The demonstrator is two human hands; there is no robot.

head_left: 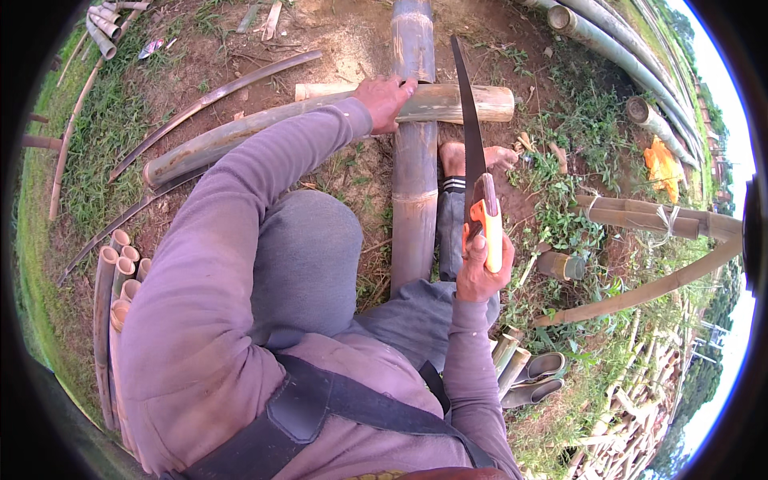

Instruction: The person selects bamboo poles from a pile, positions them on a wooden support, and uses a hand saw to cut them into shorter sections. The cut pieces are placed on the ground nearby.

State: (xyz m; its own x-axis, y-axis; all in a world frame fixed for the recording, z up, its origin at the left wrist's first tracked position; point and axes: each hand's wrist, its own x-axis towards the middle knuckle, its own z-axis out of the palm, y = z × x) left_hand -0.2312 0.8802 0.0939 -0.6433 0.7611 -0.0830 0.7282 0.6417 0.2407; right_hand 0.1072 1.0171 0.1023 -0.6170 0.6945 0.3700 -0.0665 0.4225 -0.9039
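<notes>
In my right hand (482, 280) is a handsaw (474, 144) with a long dark blade and an orange and pale yellow handle. The blade points up and away, passing in front of the right end of a bamboo pole (436, 104). That pole lies crosswise over a thicker bamboo trunk (414, 168), which runs away from me. My left hand (386, 101) grips the pole from above, close to where the two cross. Whether the saw's teeth touch the bamboo, I cannot tell.
Beside the crossing rests a bare foot (480, 158). Split bamboo strips (216, 100) lie at the left, above upright cut tubes (120, 276). Long bamboo poles (616, 48) occupy the far right. Nearer are a bamboo rail (632, 216), shoes (538, 380) and a heap of offcuts (632, 412).
</notes>
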